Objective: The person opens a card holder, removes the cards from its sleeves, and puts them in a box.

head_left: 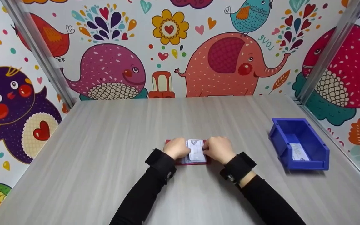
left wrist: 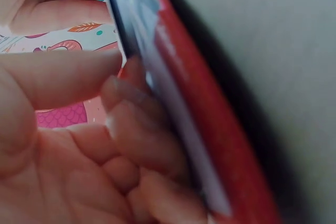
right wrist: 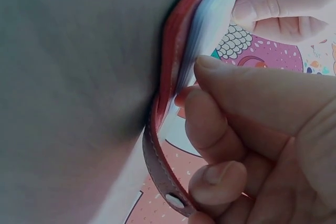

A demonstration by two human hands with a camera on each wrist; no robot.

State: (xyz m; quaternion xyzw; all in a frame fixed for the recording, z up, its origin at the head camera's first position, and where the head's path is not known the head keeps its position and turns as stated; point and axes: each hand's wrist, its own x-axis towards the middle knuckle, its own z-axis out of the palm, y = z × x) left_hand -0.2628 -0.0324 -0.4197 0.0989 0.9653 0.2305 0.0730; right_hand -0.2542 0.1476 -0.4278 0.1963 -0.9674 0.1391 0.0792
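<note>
A red card holder (head_left: 208,162) with clear sleeves lies open on the table, a white card (head_left: 195,150) showing on top. My left hand (head_left: 177,148) has its fingers curled at the left side of that card, pinching at the sleeve edges. On the other side, my right hand (head_left: 220,149) pinches the sleeve edges between thumb and forefinger. In the right wrist view, a red strap (right wrist: 160,163) with a metal snap hangs from the holder beside my curled lower fingers. Whether the fingertips grip the card itself or just its sleeve is hidden.
A blue bin (head_left: 319,156) stands to the right on the wood-grain table (head_left: 105,131), with a white card (head_left: 298,152) inside. Cartoon-printed walls (head_left: 170,62) and metal posts (head_left: 41,59) bound the table at the back and sides.
</note>
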